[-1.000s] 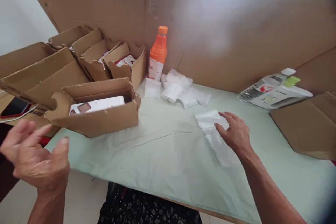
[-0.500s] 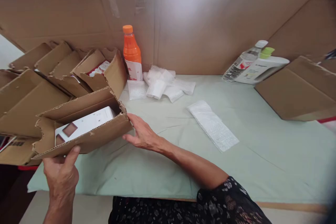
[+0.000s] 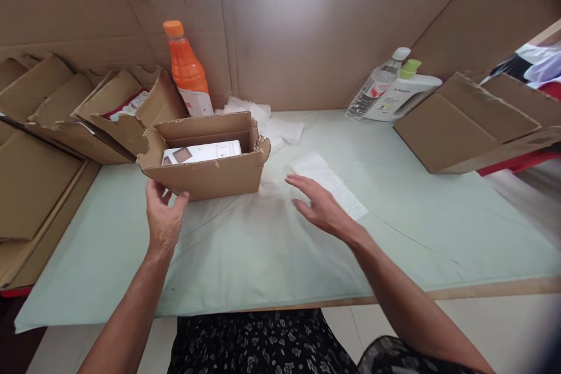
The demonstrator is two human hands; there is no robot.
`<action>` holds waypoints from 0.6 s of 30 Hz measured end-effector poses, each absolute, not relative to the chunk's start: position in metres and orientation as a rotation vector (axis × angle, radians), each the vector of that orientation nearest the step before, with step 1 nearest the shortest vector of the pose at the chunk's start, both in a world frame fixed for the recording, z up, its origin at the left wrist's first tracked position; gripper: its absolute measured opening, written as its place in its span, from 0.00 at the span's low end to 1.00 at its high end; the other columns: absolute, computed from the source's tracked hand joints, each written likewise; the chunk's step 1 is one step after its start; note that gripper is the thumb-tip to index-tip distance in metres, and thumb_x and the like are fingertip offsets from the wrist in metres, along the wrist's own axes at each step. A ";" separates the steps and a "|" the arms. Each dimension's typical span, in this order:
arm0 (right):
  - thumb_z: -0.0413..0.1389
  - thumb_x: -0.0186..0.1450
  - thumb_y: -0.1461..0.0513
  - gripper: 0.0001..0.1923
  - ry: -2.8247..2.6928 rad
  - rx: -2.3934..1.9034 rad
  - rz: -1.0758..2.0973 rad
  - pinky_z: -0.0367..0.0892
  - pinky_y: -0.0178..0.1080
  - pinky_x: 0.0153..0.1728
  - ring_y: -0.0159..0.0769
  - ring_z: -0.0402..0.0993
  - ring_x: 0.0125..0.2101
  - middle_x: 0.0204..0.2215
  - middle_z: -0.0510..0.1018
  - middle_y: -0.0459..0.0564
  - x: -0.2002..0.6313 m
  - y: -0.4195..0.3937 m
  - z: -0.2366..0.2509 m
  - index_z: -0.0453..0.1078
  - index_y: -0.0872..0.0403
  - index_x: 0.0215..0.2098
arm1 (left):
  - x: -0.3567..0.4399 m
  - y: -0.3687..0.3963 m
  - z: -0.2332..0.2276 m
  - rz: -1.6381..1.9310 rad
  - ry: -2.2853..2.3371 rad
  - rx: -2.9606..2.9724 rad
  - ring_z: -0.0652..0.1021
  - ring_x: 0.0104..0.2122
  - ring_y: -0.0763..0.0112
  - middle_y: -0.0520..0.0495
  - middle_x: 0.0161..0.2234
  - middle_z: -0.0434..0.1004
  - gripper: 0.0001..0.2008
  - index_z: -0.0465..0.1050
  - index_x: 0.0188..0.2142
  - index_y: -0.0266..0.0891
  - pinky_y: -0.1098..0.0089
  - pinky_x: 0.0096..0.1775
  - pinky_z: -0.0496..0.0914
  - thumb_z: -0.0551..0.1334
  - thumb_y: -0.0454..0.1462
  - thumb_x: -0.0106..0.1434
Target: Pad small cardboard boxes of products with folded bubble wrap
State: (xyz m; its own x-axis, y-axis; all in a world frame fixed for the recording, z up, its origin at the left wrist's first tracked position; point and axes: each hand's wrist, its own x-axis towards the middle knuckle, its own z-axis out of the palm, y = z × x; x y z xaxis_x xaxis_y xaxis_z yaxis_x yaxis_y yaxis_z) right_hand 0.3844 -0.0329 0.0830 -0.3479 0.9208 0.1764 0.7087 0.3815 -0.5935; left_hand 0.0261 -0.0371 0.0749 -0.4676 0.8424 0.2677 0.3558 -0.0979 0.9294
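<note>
My left hand (image 3: 163,219), fingers spread, touches the box (image 3: 205,162) at centre frame, long axis left-right; my right hand (image 3: 322,207) hovers flat, empty, right of it.

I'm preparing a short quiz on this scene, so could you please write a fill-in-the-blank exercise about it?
1. The left hand touches the open ____ box.
2. The bottle behind that box has an ____ cap.
3. The right hand hovers open beside a flat clear plastic ____.

Missing words: cardboard; orange; bag
</note>
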 end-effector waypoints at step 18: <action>0.53 0.69 0.68 0.14 -2.282 -1.151 0.080 0.72 0.43 0.40 0.39 0.79 0.39 0.38 0.82 0.47 0.443 -0.123 0.177 0.72 0.46 0.48 | 0.159 -0.093 0.082 1.098 1.255 2.224 0.59 0.69 0.47 0.33 0.70 0.52 0.40 0.50 0.70 0.43 0.45 0.65 0.61 0.66 0.39 0.62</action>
State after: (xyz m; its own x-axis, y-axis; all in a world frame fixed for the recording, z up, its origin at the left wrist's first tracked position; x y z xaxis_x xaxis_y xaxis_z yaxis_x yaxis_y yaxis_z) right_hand 0.4435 -0.1231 0.1770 -0.4625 0.7542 0.4661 0.7196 0.6264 -0.2996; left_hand 0.1595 -0.0931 0.0817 0.3038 0.8388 0.4518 0.5591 -0.5409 0.6283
